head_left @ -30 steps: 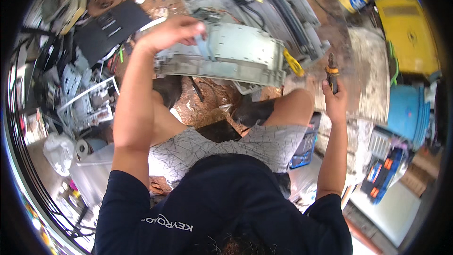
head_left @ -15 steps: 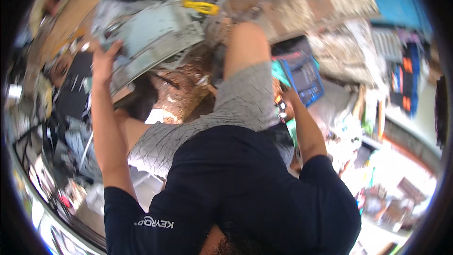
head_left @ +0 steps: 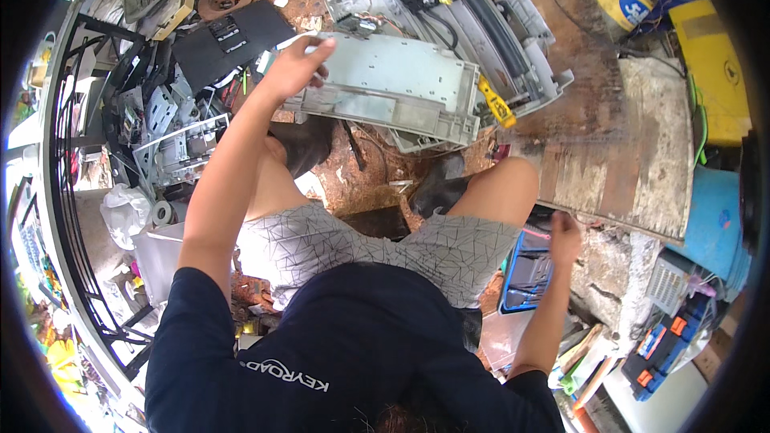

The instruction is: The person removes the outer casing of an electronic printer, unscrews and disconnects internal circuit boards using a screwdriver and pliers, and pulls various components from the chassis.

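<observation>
Ahead of me a pale grey machine panel (head_left: 393,72) lies tilted against a larger opened grey machine casing (head_left: 501,40). My left hand (head_left: 297,68) is over the panel's left end, fingers apart and loosely curled; whether it touches the panel is unclear. A yellow-handled tool (head_left: 497,103) rests between the panel's right end and the casing. To the right of my knee, my right hand (head_left: 566,239) is closed with its fingertips together; what it holds, if anything, is too small to tell. Beside that hand lies an open blue-edged tool case (head_left: 527,273).
A worn wooden board (head_left: 609,144) spans the right side. Beyond it stand a yellow container (head_left: 710,72) and a blue drum (head_left: 718,212). A black metal rack (head_left: 68,160) and scrap parts crowd the left. A flat black panel (head_left: 233,42) lies beyond them.
The view has swung, bringing more of the casing into sight. My left hand has loosened at the panel's end. My right hand has risen away from the tool case.
</observation>
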